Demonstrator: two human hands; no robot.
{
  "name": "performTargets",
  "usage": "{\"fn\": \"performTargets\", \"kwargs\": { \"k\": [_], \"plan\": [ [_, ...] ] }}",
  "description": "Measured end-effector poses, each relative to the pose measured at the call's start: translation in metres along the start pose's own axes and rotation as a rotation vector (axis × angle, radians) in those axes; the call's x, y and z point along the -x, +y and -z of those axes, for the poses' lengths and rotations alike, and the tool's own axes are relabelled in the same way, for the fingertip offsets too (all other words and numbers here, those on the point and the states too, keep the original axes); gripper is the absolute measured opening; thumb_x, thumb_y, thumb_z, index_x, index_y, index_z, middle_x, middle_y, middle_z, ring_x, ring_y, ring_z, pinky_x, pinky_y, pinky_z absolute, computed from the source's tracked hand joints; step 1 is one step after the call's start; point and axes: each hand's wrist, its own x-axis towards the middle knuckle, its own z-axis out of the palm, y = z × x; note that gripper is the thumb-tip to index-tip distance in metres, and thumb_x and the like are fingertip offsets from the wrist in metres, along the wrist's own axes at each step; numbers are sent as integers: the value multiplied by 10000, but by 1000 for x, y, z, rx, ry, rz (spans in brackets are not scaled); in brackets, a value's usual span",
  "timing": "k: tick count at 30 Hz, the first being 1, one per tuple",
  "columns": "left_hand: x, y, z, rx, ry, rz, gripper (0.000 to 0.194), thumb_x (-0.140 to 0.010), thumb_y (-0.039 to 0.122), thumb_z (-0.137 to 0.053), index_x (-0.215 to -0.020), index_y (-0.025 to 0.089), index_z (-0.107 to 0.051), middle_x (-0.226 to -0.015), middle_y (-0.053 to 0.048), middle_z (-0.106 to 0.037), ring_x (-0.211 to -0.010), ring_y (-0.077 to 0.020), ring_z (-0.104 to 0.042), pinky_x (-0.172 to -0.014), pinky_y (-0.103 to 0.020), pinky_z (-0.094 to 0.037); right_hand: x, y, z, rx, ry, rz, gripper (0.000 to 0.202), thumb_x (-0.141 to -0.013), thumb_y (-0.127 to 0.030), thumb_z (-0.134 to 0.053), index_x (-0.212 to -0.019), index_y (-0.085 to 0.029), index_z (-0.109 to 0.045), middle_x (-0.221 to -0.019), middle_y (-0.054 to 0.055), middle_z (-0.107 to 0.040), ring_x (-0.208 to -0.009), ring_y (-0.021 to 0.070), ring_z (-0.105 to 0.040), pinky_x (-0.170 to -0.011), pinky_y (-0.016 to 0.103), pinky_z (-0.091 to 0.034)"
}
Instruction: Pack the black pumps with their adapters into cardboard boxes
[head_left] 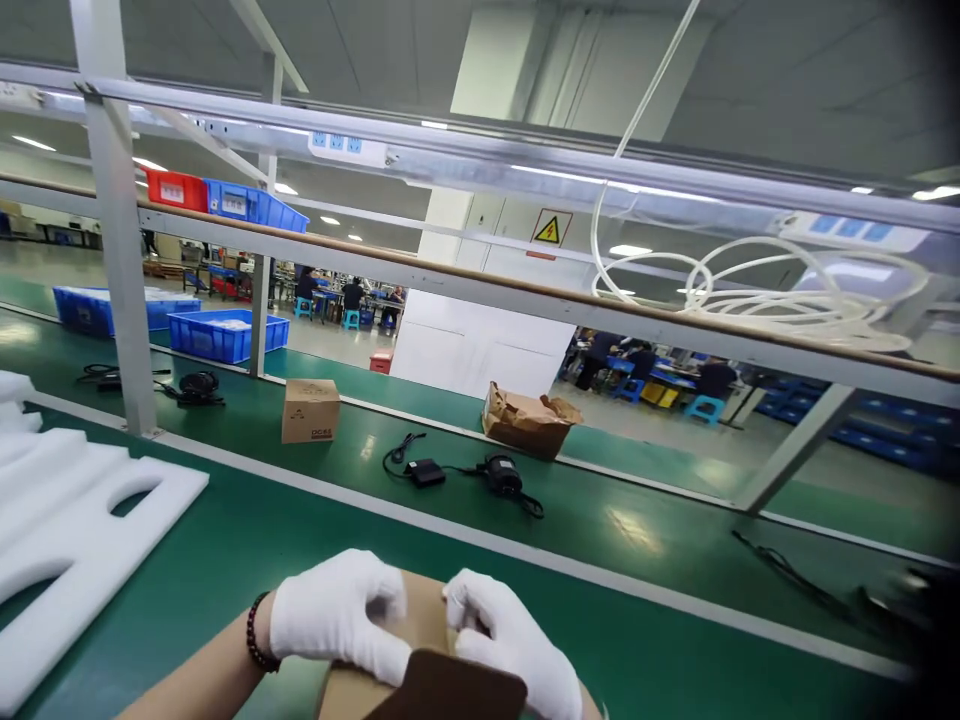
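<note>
A brown cardboard box [424, 610] is at the bottom centre, cut off by the frame's lower edge, with a darker flap [461, 685] raised on its near side. My left hand [341, 615], in a white glove, grips the box from the left, its thumb and fingers curved over the top. On the right side my right hand [510, 640], also gloved in white, has its fingers bent and closed at the box's edge. What lies inside the box cannot be made out.
White foam sheets [90, 540] lie at left on the green bench. Beyond the pale divider are a small closed carton [310, 412], black adapters with cables [425, 472], crumpled brown paper [531, 420] and blue bins [225, 335]. A metal post [120, 250] rises at left.
</note>
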Motion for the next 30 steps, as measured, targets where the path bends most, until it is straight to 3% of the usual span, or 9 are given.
{"fn": "performTargets", "kwargs": {
  "k": [3,6,9,12,17,19,24,27,30],
  "plan": [
    [16,22,12,-79,-197,-233,359,-826,629,-615,-850,287,-723,-960,-52,-706,-929,-225,-641,-989,-368,-485,12,-13,6,42,-14,87,244,-717,-413,-762,-754,-220,-620,-759,-11,-577,-724,149,-565,-830,324,-525],
    [42,31,13,-152,-334,-299,344,-770,595,-686,-1100,498,-675,-1072,21,-727,-1128,-253,-630,-1165,-441,-362,23,-18,6,73,-34,353,399,-805,-541,-732,-638,-212,-578,-841,-11,-611,-917,159,-620,-1164,442,-297],
    [66,33,-2,-231,-230,-245,618,-705,547,-765,-1285,501,-557,-1197,-2,-693,-1280,-312,-542,-1217,-566,-238,40,-12,-4,95,55,485,403,-878,-654,-582,-819,-260,-637,-1102,9,-674,-1271,251,-529,-1229,545,-72],
    [82,37,-22,-305,-87,-234,582,-802,514,-709,-1336,390,-515,-1308,-60,-632,-1365,-341,-452,-1218,-618,-183,64,-12,-23,157,148,452,434,-938,-659,-445,-1147,-325,-628,-1385,37,-577,-1431,320,-364,-1216,610,-36],
    [92,33,-41,-349,131,-110,649,-985,383,-450,-1556,309,-150,-1578,-104,-349,-1465,-293,-319,-1243,-544,-199,99,-28,-43,178,226,196,677,-1030,-446,-282,-1605,-234,5,-1646,99,-152,-1515,275,-122,-1234,516,-176],
    [90,29,-40,-378,172,-93,670,-1001,287,-379,-1578,297,-38,-1627,-111,-233,-1499,-281,-242,-1240,-523,-217,102,-31,-41,201,245,218,666,-1023,-377,-292,-1598,-320,39,-1658,27,-72,-1517,254,-86,-1244,507,-147],
    [73,36,-18,-503,-142,-274,706,-862,512,-648,-1464,256,-382,-1410,-139,-547,-1446,-397,-307,-1201,-654,-154,90,-40,-23,295,100,383,899,-795,-679,-621,-1536,-255,-340,-1494,131,-475,-1417,408,-360,-1203,645,-59],
    [59,47,-11,-532,-293,-244,603,-792,540,-720,-1266,199,-570,-1126,-114,-700,-1288,-389,-503,-1200,-675,-82,82,-47,-16,295,59,459,760,-762,-562,-731,-1413,-255,-485,-1142,76,-724,-1121,311,-656,-1223,592,-79],
    [51,49,-10,-546,-324,-257,545,-821,529,-699,-1251,210,-595,-1214,-124,-679,-1281,-359,-521,-1205,-667,-73,86,-35,-23,193,162,483,620,-793,-531,-723,-1347,-312,-551,-1084,25,-741,-1068,271,-680,-1222,564,-141]
  ]
}}
